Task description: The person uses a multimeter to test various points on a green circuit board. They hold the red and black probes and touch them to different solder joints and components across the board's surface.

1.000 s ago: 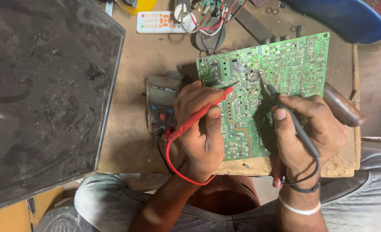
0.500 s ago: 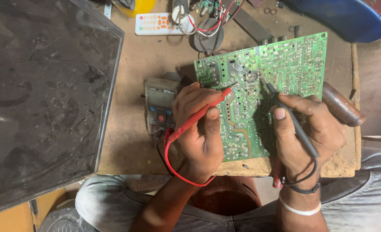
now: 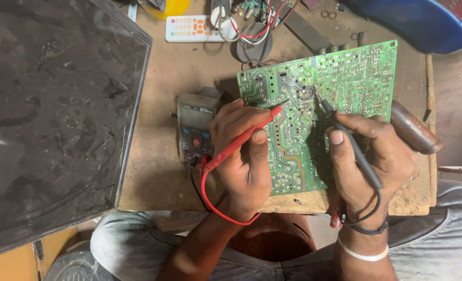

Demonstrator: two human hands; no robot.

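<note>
Left hand (image 3: 244, 151): pinches red test probe (image 3: 244, 139), tip on green printed circuit board (image 3: 345, 83)
Right hand (image 3: 371, 156): grips black test probe (image 3: 345, 140), tip touching solder side
Board: flat on wooden bench (image 3: 189, 73)
Progress: both tips placed; grey multimeter (image 3: 193, 125) beside left hand (display unreadable), reading likely pending

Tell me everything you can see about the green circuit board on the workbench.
The green printed circuit board lies flat, solder side up, on the brown wooden workbench, skewed to its edges. Silver solder joints and pale traces cover it. The left hand rests on its lower left part, holding a red probe to it; the right hand presses a black probe near its middle.
</note>
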